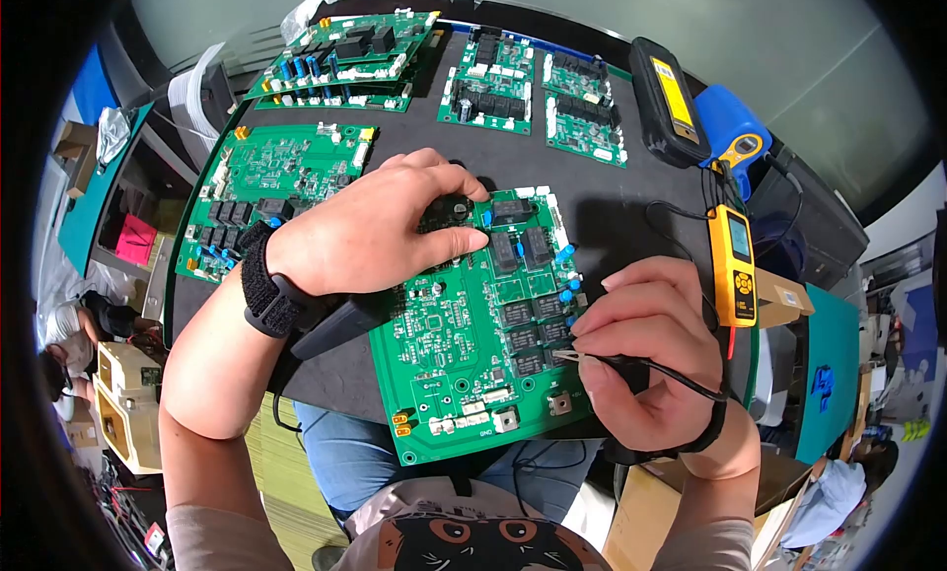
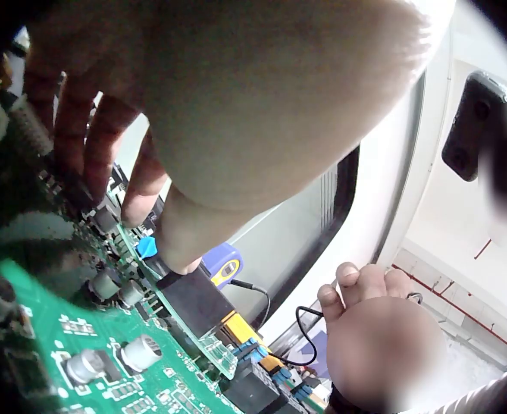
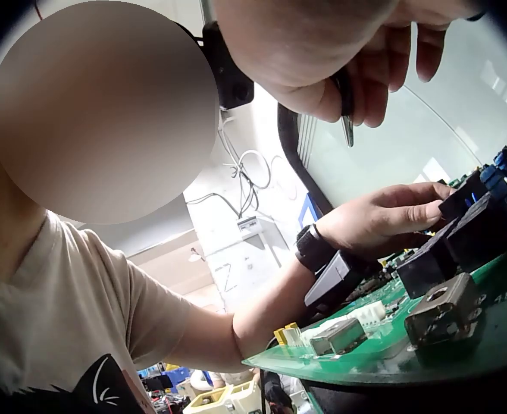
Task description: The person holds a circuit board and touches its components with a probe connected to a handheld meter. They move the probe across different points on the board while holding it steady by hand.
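Note:
A large green circuit board (image 1: 444, 334) with black relays and blue capacitors lies tilted before the person. The left hand (image 1: 380, 216) reaches over its upper part, thumb and index finger gripping at a black relay and blue capacitor; in the left wrist view the thumb (image 2: 189, 228) meets a black block beside an upright green strip. In the right hand (image 1: 646, 359) are black-cabled tweezers (image 3: 347, 121), pinched between thumb and fingers. Their pale metal tips (image 1: 570, 355) point left, close over the lower right relays (image 1: 533, 364).
Another green board (image 1: 286, 162) lies left, with stacked boards (image 1: 345, 63) behind and smaller boards (image 1: 488, 93) at the back. A yellow meter (image 1: 733, 255) with cables stands right, near a black case (image 1: 669, 103) and a blue-and-yellow device (image 1: 735, 127).

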A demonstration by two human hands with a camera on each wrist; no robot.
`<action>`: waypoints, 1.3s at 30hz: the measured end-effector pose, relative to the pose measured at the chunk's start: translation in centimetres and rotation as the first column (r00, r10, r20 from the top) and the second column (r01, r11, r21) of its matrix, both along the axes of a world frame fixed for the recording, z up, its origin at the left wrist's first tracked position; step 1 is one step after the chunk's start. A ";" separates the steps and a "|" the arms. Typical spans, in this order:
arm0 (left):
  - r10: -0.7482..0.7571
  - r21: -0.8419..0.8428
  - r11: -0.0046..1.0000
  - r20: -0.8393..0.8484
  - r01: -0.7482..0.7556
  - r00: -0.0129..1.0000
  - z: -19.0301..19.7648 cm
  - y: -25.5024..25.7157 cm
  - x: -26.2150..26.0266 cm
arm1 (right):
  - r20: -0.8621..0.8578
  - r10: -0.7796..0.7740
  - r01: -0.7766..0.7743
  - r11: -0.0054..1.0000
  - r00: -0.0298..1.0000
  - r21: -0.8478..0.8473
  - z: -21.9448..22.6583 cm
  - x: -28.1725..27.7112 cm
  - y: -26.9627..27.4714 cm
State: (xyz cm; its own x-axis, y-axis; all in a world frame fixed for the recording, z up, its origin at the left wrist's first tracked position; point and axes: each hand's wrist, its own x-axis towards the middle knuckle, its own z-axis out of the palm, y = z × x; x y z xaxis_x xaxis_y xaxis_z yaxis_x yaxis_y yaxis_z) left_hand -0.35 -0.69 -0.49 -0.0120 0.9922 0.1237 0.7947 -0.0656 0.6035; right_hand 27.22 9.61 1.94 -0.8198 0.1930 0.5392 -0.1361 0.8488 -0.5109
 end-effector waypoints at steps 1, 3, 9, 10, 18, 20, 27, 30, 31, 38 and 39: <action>0.007 -0.005 1.000 -0.002 -0.007 1.000 -0.1 0.0 0.0 | -0.001 0.004 -0.004 1.000 1.000 -0.007 0.0 0.0 0.0; 0.003 0.004 1.000 -0.008 -0.003 1.000 -0.1 0.0 0.0 | 0.005 0.002 -0.002 1.000 1.000 -0.003 0.0 0.0 -0.1; -0.001 -0.005 1.000 0.018 0.001 1.000 0.1 0.0 0.1 | 0.003 -0.006 0.006 1.000 1.000 0.002 0.0 0.0 -0.1; -0.003 -0.001 1.000 0.016 0.003 1.000 0.0 0.0 0.0 | 0.002 -0.006 0.006 1.000 1.000 0.005 0.0 0.0 -0.1; 0.028 0.019 0.999 0.029 -0.028 0.999 -0.5 0.0 -0.1 | 0.030 -0.009 0.009 1.000 1.000 0.002 0.1 -0.1 -0.1; 0.031 0.021 0.999 0.072 -0.033 0.997 -0.5 0.1 0.0 | 0.050 -0.015 0.014 1.000 0.999 0.007 0.0 0.0 0.0; 0.220 -0.062 0.975 0.171 -0.213 0.960 0.5 0.2 0.6 | 0.082 -0.021 0.020 1.000 0.996 0.004 0.1 -0.1 0.0; 0.279 -0.105 0.959 0.177 -0.264 0.944 0.6 0.2 0.6 | 0.080 -0.028 0.030 0.999 0.996 -0.022 -0.2 -0.2 0.1; 0.278 -0.091 0.959 0.154 -0.267 0.948 0.6 0.2 0.6 | 0.082 -0.026 0.029 0.999 0.996 -0.039 -0.2 -0.2 0.1; 0.252 -0.029 0.968 0.086 -0.250 0.964 0.2 0.0 0.5 | 0.134 0.006 0.008 0.995 0.991 -0.103 -0.7 -0.5 0.3; 0.255 -0.030 0.967 0.088 -0.253 0.963 0.2 0.0 0.4 | 0.136 0.009 0.005 0.995 0.991 -0.103 -0.8 -0.5 0.3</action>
State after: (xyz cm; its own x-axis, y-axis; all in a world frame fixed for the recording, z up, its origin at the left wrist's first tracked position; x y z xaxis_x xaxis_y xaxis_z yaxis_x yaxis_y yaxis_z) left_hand 0.08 -0.69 -0.29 -0.2745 0.9571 0.0926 0.7259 0.1431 0.6728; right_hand 26.70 9.89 1.10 -0.8847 0.2397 0.3998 -0.0610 0.7908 -0.6091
